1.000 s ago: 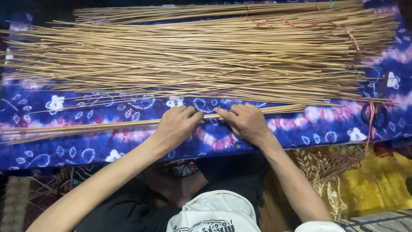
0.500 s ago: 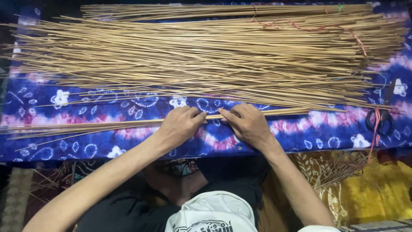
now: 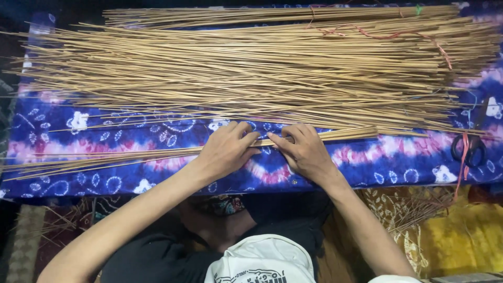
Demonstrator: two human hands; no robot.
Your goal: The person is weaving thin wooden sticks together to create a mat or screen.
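thin bamboo sticks (image 3: 157,156), gathered into a narrow bundle, are being pinched where both sets of fingers meet, and the bundle is lying lengthwise across the blue and pink patterned cloth (image 3: 367,162). the left hand (image 3: 226,150) is being held with its fingers curled down onto the bundle, thumb tucked beneath. the right hand (image 3: 304,149) is being pressed just beside it, fingers closed on the same sticks, the fingertips of both hands almost touching. beyond the fingertips a wide heap of loose sticks (image 3: 262,73) is being spread almost to the cloth's far edge. open cloth is being left between heap and bundle, and on the wrist side down to the near edge. well off past the right fingers, black-handled scissors (image 3: 469,149) are lying beside a red string (image 3: 463,162).
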